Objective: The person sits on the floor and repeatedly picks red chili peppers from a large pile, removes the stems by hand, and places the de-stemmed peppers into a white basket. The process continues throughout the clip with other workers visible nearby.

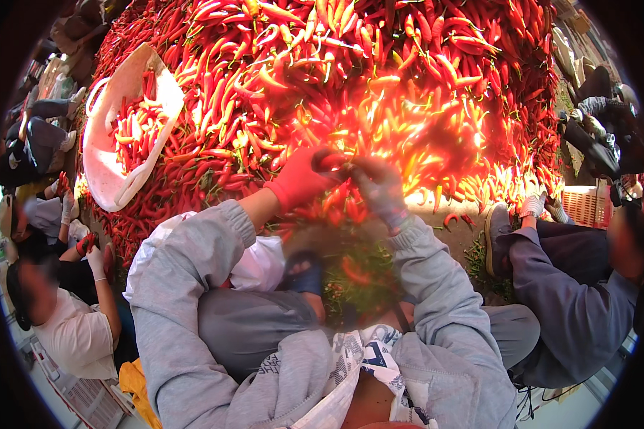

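My left hand (302,176), in a red glove, is held over the near edge of a large heap of red chili peppers (279,80). Its fingers are closed around a red chili pepper (332,161). Meeting it at the pepper's end is my right hand (380,189), in a greyish-white glove with darker fingers. Blur hides whether those fingers pinch the stem. Below both hands, more chili peppers lie at the heap's edge. Green stems (373,284) are strewn on the ground between my feet, with a blurred red pepper (356,271) above them.
A white handled tub (97,155), partly filled with chili peppers, leans on the heap at left. A white bag (257,263) lies by my left knee. Co-workers sit at both sides; one person's gloved hand (533,205) is close at right, before a red plastic crate (579,204).
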`<state>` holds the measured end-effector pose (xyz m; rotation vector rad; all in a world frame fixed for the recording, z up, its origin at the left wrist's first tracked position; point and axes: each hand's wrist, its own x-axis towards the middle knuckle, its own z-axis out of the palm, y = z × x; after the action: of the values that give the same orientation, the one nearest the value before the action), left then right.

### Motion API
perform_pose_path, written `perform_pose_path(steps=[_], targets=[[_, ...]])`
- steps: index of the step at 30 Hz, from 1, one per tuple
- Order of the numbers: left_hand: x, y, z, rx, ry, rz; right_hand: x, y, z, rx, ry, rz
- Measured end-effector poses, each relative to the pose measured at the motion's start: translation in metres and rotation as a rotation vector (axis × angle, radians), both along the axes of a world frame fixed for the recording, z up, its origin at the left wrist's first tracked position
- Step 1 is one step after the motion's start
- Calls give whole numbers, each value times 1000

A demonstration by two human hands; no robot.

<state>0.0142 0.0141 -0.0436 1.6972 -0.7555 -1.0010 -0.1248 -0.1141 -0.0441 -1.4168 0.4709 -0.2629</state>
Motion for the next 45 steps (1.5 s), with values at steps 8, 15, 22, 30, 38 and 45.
perform_pose_path(steps=[8, 15, 22, 30, 38, 45], targets=[[-18, 5, -18, -69, 173, -100, -19, 0, 1, 93, 28, -59], [-19, 13, -16, -84, 316, -231, -22, -5, -13, 353, -10, 135], [-36, 13, -21, 55, 547, -28, -20, -2, -12, 182, -26, 46], [-29, 28, -38, 102, 694, 536, -36, -14, -24, -724, 576, 1206], [-25, 27, -51, 64, 568, 523, 76, -47, -71, -1428, 267, 167], [-23, 18, -31, -2, 95, 374, 41, -58, -29, -1295, 0, -47]])
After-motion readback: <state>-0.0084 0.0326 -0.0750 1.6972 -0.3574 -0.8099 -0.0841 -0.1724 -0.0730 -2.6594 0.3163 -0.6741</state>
